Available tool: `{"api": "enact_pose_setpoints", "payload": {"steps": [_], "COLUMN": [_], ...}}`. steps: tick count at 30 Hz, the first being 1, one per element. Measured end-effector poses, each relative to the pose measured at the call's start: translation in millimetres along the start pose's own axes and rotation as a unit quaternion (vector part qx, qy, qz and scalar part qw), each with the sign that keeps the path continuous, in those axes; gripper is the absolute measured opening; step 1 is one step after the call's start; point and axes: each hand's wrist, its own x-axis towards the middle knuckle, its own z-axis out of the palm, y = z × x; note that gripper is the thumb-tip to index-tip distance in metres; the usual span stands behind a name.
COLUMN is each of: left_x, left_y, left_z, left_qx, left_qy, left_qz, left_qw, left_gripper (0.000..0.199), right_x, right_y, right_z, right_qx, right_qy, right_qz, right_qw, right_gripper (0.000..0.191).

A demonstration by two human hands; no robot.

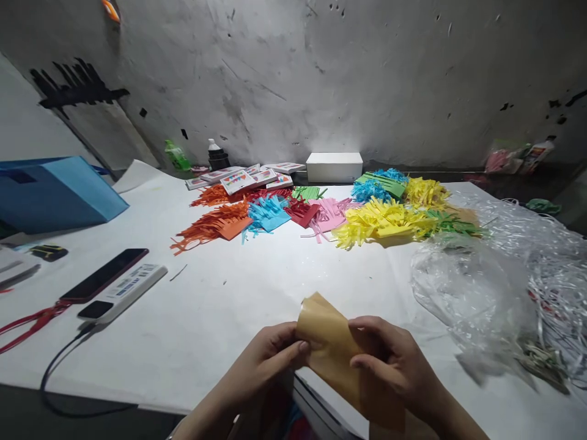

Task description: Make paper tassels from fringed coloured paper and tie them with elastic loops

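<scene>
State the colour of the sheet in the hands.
The sheet is brownish tan, best seen in the head view.

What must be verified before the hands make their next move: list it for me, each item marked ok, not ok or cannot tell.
1. Left hand has a grip: ok, thumb on top of the brown paper at its left edge.
2. Right hand has a grip: ok, thumb and fingers at the paper's right side.
3. Paper lies flat: not ok, it is held up and curved.
4. Paper is a single layer: cannot tell from this view.
5. Clear plastic bag is apart from the hands: ok, it lies on the table to their right.
6. Yellow fringed paper is apart from the hands: ok, farther back toward the wall.
</scene>
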Motion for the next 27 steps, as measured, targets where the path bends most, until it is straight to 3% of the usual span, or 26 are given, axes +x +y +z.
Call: {"api": "enact_pose_setpoints", "payload": {"steps": [2,6,14,21,27], "left_x": [0,1,1,2,2], "left_y": [0,2,4,2,-1], "left_z": [1.6,3.9,3.2,4.4,4.9], "left_qx": [-0.015,-0.002,0.056,0.009,0.002], "left_qy": [-0.007,-0.011,-0.007,0.000,0.005], "left_qz": [-0.008,-0.003,0.021,0.002,-0.004], "left_qw": [1.000,1.000,0.998,1.000,1.000], "left_gripper": [0.035,0.035,0.034,0.033,0.033], "right_x": [1,4,5,3,-1], "right_y": [-2,-2,-10,-4,2], "right_z": [-2,0,6,-1,-1], "right_qx": [-0.013,-0.034,-0.042,-0.163,-0.239], "right_qy": [0.009,0.031,0.066,0.084,0.114], "right_qz": [-0.020,-0.054,-0.039,-0.192,-0.244], "right_qw": [1.000,0.997,0.996,0.964,0.933], "right_gripper": [0.024,0.023,0.012,0.039,0.048]}}
